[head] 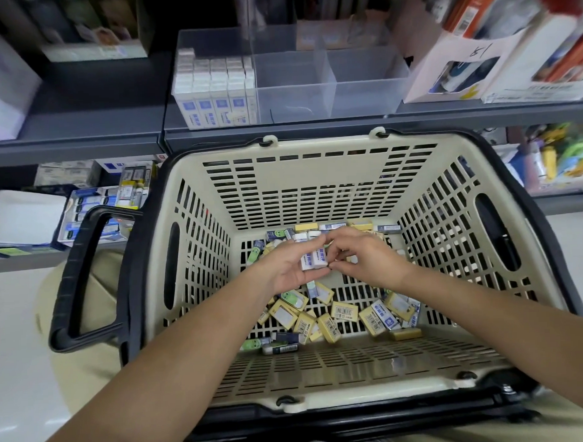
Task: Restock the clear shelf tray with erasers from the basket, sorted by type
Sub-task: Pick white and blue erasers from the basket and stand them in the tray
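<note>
Both my hands are down inside the beige slotted basket (318,173). My left hand (285,270) cups a small stack of white erasers with blue print (314,259). My right hand (364,258) pinches the right end of that stack with thumb and fingers. Loose erasers (323,315) in yellow, green and white-blue wrappers lie scattered over the basket floor. On the grey shelf above stands the clear shelf tray (331,87). Its left compartment holds rows of white-blue erasers (216,91); the middle and right compartments show nothing inside.
The basket's black handle (84,277) folds out to the left. Boxed goods and a white card holder (456,66) crowd the shelf right of the tray. A lower shelf at left holds a tray of small stationery (101,201). Pale floor lies below.
</note>
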`<act>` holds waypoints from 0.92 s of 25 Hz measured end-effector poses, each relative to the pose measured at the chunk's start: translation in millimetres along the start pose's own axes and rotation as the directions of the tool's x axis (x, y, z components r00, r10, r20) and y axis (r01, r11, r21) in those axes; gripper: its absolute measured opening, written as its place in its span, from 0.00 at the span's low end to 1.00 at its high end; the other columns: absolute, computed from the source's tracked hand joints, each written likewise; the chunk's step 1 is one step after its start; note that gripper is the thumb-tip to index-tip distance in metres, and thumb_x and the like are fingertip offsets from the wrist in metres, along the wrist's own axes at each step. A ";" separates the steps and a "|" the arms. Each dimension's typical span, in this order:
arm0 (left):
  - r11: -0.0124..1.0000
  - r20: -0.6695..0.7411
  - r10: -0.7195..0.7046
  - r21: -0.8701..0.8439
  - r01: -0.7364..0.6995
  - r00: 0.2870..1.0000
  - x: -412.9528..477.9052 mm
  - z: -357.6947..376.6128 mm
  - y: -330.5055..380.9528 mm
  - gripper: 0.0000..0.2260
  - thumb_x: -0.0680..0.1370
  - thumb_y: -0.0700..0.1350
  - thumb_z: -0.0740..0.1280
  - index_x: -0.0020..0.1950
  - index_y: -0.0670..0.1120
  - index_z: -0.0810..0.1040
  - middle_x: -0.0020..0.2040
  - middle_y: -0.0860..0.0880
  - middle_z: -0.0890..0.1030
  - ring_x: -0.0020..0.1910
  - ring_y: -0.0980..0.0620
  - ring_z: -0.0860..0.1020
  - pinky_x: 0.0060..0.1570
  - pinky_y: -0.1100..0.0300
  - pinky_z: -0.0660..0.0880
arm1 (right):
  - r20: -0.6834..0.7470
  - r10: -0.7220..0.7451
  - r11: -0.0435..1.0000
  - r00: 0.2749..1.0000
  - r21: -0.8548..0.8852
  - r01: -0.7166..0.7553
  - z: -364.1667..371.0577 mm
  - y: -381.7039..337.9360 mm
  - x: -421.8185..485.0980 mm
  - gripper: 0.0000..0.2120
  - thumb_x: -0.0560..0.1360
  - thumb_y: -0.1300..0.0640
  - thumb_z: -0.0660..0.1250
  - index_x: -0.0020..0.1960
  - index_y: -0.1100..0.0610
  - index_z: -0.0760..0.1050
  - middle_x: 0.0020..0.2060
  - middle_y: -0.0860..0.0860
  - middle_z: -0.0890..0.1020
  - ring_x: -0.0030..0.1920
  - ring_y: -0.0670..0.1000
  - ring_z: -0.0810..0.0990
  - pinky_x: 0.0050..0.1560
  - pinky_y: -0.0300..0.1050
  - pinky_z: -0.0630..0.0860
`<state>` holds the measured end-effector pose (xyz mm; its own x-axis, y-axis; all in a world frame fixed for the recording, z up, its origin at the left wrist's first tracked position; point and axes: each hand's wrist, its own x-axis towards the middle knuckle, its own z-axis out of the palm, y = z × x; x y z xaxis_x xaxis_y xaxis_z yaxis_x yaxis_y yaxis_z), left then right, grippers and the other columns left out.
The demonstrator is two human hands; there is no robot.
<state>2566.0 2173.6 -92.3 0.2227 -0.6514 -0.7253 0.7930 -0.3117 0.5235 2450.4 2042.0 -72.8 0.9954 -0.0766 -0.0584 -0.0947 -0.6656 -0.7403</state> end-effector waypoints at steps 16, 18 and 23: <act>0.983 0.056 -0.079 0.171 0.069 0.995 1.4 -9.3 0.9 0.12 0.74 0.39 0.69 0.58 0.45 0.78 0.49 0.46 0.84 0.48 0.49 0.83 0.38 0.54 0.80 | 0.538 0.537 0.788 0.650 -0.596 -0.157 -6.3 51.4 -21.4 0.14 0.73 0.57 0.69 0.58 0.55 0.78 0.56 0.50 0.79 0.54 0.49 0.77 0.53 0.42 0.73; 0.983 0.049 -0.085 0.167 0.076 0.995 1.5 -9.6 0.6 0.15 0.74 0.38 0.68 0.60 0.43 0.75 0.50 0.45 0.84 0.48 0.48 0.83 0.38 0.55 0.80 | 0.552 0.534 0.775 0.640 -0.622 -0.111 -4.2 50.3 -23.0 0.15 0.73 0.56 0.69 0.60 0.55 0.77 0.57 0.50 0.77 0.56 0.50 0.76 0.52 0.43 0.73; 0.986 0.050 -0.074 0.152 0.066 0.996 1.8 -8.7 1.6 0.15 0.74 0.37 0.69 0.60 0.42 0.75 0.49 0.46 0.85 0.48 0.48 0.83 0.39 0.56 0.81 | 0.571 0.535 0.770 0.623 -0.633 -0.080 -2.2 48.9 -23.0 0.09 0.72 0.57 0.70 0.51 0.55 0.77 0.50 0.50 0.78 0.50 0.49 0.76 0.49 0.44 0.75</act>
<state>2572.6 2177.9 -96.7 0.1342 -0.6605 -0.7387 0.7103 -0.4558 0.5365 2422.9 2009.7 -106.2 0.5798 0.0203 -0.8145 -0.1638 -0.9764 -0.1410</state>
